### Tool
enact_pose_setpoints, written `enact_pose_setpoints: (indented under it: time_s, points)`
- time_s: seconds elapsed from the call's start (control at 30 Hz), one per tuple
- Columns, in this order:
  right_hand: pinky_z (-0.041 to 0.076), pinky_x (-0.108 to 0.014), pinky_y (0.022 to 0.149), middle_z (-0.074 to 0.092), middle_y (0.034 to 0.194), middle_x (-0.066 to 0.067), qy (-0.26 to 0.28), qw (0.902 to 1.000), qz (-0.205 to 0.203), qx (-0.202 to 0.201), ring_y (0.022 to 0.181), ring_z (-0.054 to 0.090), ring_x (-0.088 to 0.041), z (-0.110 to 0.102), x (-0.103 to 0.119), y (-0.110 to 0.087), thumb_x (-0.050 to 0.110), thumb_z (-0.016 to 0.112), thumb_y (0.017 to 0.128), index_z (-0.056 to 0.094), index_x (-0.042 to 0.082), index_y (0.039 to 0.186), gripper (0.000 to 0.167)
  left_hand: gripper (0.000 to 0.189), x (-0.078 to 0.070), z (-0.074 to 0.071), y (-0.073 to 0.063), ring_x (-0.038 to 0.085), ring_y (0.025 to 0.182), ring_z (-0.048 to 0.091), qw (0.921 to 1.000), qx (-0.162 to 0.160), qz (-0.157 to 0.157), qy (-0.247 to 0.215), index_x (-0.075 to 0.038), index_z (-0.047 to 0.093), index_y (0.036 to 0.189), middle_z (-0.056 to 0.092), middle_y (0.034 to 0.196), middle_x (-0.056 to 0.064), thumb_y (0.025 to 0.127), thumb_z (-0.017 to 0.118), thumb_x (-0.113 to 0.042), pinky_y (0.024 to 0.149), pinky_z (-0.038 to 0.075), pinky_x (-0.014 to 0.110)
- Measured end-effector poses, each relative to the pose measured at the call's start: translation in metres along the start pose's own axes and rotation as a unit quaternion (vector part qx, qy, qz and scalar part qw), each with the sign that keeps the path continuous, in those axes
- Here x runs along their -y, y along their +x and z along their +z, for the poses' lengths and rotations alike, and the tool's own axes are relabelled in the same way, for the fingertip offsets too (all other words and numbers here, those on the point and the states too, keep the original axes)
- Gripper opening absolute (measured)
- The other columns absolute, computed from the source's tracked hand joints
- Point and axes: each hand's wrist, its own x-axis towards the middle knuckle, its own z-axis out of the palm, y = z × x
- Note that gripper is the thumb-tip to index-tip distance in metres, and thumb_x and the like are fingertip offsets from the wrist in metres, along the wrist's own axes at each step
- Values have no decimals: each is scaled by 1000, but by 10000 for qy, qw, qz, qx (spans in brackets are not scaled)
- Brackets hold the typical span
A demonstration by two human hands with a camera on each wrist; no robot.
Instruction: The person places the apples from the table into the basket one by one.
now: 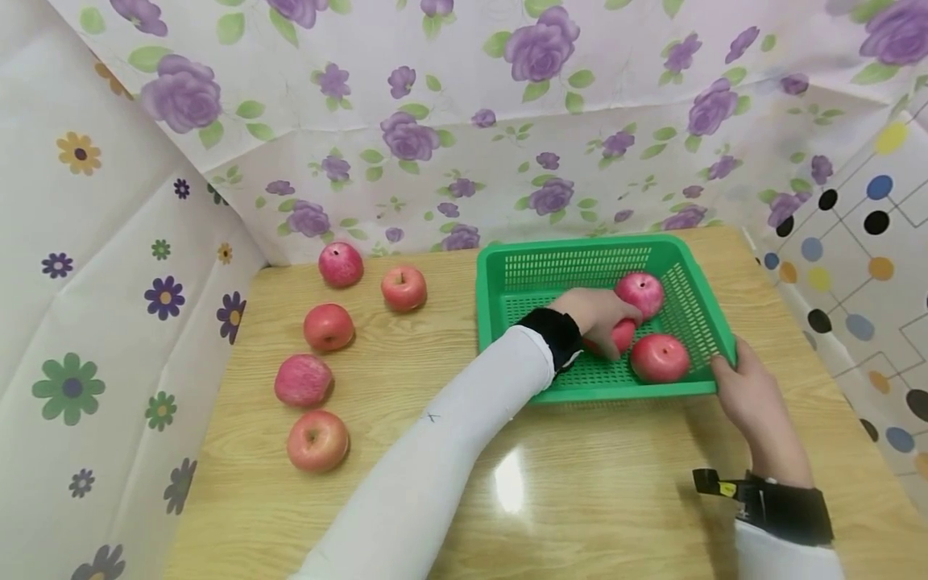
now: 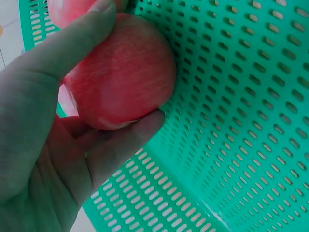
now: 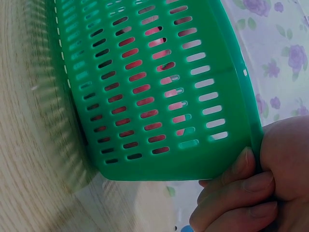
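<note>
A green plastic basket (image 1: pixel 598 395) with slotted walls stands on the table. My left hand (image 1: pixel 593 316) reaches down into it and holds a red apple (image 1: pixel 623 335) between thumb and fingers. The left wrist view shows that apple (image 2: pixel 130 72) close over the slotted floor, the thumb on one side and fingers along the other. Two more apples lie in the basket, one at the back (image 1: pixel 640 295) and one nearer the front (image 1: pixel 660 359). At the near right corner, my right hand (image 1: pixel 756 399) grips the rim, its fingers (image 3: pixel 236 193) curled on the basket's outside.
Several apples sit on the left of the wooden table (image 1: pixel 406 379), among them a front one (image 1: pixel 317 441) and a back one (image 1: pixel 341 264). Flower-patterned sheets (image 1: pixel 406 185) stand behind and on the left; a dotted sheet (image 1: pixel 863 282) borders the right edge.
</note>
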Motion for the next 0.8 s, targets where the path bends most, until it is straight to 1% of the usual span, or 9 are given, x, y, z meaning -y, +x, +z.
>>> enact_pose_setpoints:
  time_s: [0.07,0.13,0.3,0.43,0.57,0.7,0.8]
  points:
    - [31,-80,106,30,160,-44,-18,10000,-37,-11,144,31,-64,-1,-2,0,37,25,114,5,-4,169,71,68,-3,1,3,9,122,50,9999,-28,109,72,-32,48,157,56,140,-8,96,80,-40,101,45,27]
    - [31,-81,106,29,160,-44,-29,10000,-57,-12,144,31,-64,-2,-3,0,38,25,114,5,-4,168,71,69,-7,2,6,9,121,51,9998,-66,125,112,-31,48,157,56,141,-8,96,80,-40,101,45,26]
    - [29,-82,107,26,162,-43,18,10000,12,44,146,28,-65,-3,-3,1,40,25,114,3,-2,169,73,72,-9,4,9,8,122,51,9999,-128,-23,96,-32,47,158,56,141,-8,96,82,-40,100,46,26]
    - [29,-82,107,27,161,-43,48,10000,-16,60,145,29,-65,-2,-3,-1,40,25,114,4,-3,169,72,73,-9,5,10,10,126,51,9998,-153,-15,141,-32,47,158,56,143,-6,95,83,-40,102,45,26]
    - [30,-82,106,29,160,-44,30,10000,-4,25,144,30,-65,-1,-3,-2,38,25,114,4,-4,168,72,73,-10,5,11,10,127,51,9998,-142,-53,163,-34,46,159,56,143,-5,95,83,-41,102,45,26]
    - [29,-82,107,28,161,-44,43,10000,27,15,145,29,-66,0,-1,-1,39,26,114,4,-4,168,73,73,-9,5,12,10,126,50,9998,-106,-105,143,-35,46,159,55,142,-6,96,82,-41,101,45,26]
    - [27,-82,108,26,162,-43,97,9999,1,53,146,27,-65,0,1,0,39,26,114,4,-3,169,73,76,-7,3,11,10,130,49,9997,-71,-176,143,-36,44,161,54,146,-6,96,81,-42,104,44,26]
